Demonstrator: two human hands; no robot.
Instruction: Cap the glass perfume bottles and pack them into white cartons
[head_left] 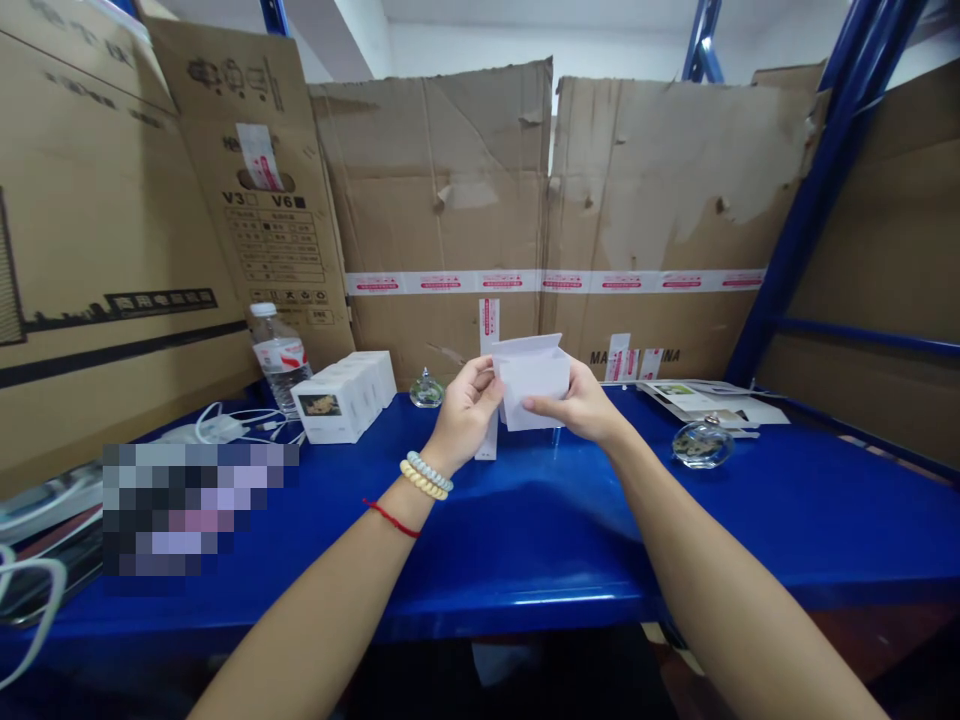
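Note:
Above the blue table (510, 560), both hands hold a white paper box (536, 385) with a flap standing up at its top edge. My left hand (466, 408) pinches the box's left side, its fingers closed. On the right side, my right hand (581, 405) grips it with the thumb across the front face. What is inside the box is hidden. A small round glass bottle (426, 389) stands just left of my left hand. Farther right sits a second glass bottle (702, 444) with a dark pattern in it.
Several white boxes (334, 405) with a picture stand in a row at left, beside a water bottle (281, 355). White cables (244, 425) and a pixelated patch lie at the left edge. Flat printed cartons (709, 402) lie back right. Cardboard panels (442, 200) wall the back.

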